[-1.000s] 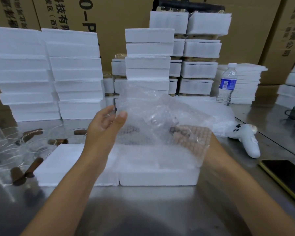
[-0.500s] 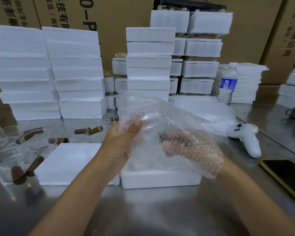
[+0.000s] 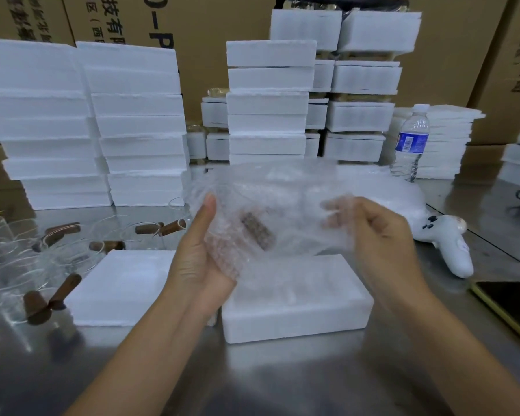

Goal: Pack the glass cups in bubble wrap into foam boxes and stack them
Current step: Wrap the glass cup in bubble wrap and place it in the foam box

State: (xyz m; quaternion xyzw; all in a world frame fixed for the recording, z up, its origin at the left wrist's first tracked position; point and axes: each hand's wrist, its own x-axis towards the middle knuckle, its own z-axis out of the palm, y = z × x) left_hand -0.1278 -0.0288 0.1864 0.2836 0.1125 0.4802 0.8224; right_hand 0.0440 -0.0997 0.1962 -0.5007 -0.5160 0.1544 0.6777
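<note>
Near the bench's (image 3: 252, 385) front edge sits an open foam box (image 3: 297, 310), with a flat foam slab (image 3: 120, 289) just to its left. What the box holds I cannot tell. Above it both hands hold up the bubble wrap (image 3: 276, 199): the left hand (image 3: 198, 265) grips its left end, thumb up, and the right hand (image 3: 382, 235) pinches its right end. A glass cup (image 3: 257, 235) shows inside, its brown handle slanting from far-left to near-right. Bare cups (image 3: 42, 259) crowd the left edge. A white controller (image 3: 445, 244) and a phone (image 3: 514, 307) lie to the right. Foam stacks (image 3: 138, 124) and a water bottle (image 3: 412, 142) line the far edge.
</note>
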